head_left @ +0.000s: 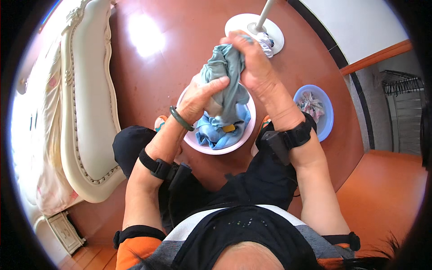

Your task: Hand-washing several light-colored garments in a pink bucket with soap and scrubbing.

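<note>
A bunched grey-green cloth garment (229, 67) is gripped between both hands above a white basin (225, 150). My left hand (199, 98) clasps its lower left side, thumb laid across the fabric. Higher up, my right hand (253, 60) holds the top of the garment, its fingertips slightly blurred. Part of the cloth hangs down towards the basin. Inside the basin lies a blue garment (212, 131) with a small yellow piece (229, 128) on top of it; I cannot tell what that piece is.
A light blue basin (325, 125) with patterned cloth (310, 106) stands at right. Ahead is a white round stand base (236, 25) with a pole and white cloth (265, 44) beside it. A padded bed end (91, 91) borders the left; an orange door (381, 195) is at lower right.
</note>
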Motion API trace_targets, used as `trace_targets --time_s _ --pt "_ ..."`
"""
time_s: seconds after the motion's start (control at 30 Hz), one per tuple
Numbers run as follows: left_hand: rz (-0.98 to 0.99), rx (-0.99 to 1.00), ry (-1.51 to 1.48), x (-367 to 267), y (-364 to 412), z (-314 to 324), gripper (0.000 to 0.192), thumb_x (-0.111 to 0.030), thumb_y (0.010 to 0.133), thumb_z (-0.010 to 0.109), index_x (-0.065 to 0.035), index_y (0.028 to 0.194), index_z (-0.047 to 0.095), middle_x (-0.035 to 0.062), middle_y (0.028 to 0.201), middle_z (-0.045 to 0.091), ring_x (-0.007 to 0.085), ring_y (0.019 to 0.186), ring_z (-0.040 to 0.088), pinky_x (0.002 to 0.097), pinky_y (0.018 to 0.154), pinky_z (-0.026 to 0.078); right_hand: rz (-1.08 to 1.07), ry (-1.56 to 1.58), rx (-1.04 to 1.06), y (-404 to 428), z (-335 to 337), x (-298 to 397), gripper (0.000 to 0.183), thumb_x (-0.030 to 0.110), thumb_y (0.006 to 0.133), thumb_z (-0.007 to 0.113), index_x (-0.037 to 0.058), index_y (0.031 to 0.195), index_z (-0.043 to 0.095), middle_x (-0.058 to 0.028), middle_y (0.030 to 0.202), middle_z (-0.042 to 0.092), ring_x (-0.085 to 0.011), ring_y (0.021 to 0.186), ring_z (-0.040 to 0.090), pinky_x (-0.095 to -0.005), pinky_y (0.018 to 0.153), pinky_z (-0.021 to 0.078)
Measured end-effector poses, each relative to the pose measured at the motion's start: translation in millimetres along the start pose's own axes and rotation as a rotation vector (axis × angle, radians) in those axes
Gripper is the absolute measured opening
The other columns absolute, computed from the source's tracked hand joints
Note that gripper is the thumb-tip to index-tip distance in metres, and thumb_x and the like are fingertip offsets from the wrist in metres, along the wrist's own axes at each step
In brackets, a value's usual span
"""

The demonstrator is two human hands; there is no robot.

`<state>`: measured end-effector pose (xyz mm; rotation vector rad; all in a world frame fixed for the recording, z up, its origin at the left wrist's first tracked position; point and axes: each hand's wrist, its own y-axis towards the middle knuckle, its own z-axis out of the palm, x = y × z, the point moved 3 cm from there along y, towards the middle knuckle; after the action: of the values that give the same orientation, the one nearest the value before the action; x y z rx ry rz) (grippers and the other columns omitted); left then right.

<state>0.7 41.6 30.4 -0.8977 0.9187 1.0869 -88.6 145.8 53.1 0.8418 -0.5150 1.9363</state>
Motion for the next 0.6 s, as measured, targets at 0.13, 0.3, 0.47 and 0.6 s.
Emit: trace_targets --time_s 0.13,0.3,0.47,0.6 --pt "0.006 -0.029 -0.23 1 1 -3 0.052 -0.03 0.079 0.064 -0.0024 0.118 0.044 0.0078 0.108 0.054 0.0171 0.099 0.054 0.0308 0.085 0.046 0.011 -0.329 0.323 -11 22 -8 0.039 0.025 0.079 0.06 -0.0001 0.108 0.052 -0.0113 0.089 0.061 -0.0191 0.085 0.059 -0.0309 0.082 0.0468" --pt "-0.174 0.078 -0.098 4 0 1 0.054 -0.028 0.074 0.07 -0.0019 0.115 0.045 0.0059 0.102 0.054 0.0142 0.092 0.055 0.0297 0.08 0.048 0.172 -0.05 0.25 -6 13 -10 0.017 0.019 0.087 0.054 0.0048 0.097 0.053 -0.0032 0.071 0.055 -0.0155 0.066 0.056 -0.0342 0.073 0.0486" --pt "-0.129 -0.077 0.285 10 -4 -1 0.024 -0.008 0.066 0.064 -0.0041 0.087 0.056 0.001 0.079 0.055 0.0115 0.072 0.055 0.0257 0.066 0.046 0.326 0.033 0.054 -7 15 -29 0.022 0.028 0.088 0.055 0.0081 0.081 0.05 0.0032 0.055 0.041 -0.0077 0.047 0.04 -0.0276 0.057 0.0417" --pt "-0.083 -0.147 0.363 13 -5 -1 0.019 -0.006 0.065 0.062 -0.0044 0.083 0.057 0.0007 0.074 0.055 0.0108 0.068 0.054 0.0257 0.061 0.044 0.312 0.003 -0.011 -4 19 -35 0.025 0.03 0.088 0.055 0.0094 0.076 0.048 0.004 0.053 0.038 -0.007 0.042 0.035 -0.0263 0.051 0.04"
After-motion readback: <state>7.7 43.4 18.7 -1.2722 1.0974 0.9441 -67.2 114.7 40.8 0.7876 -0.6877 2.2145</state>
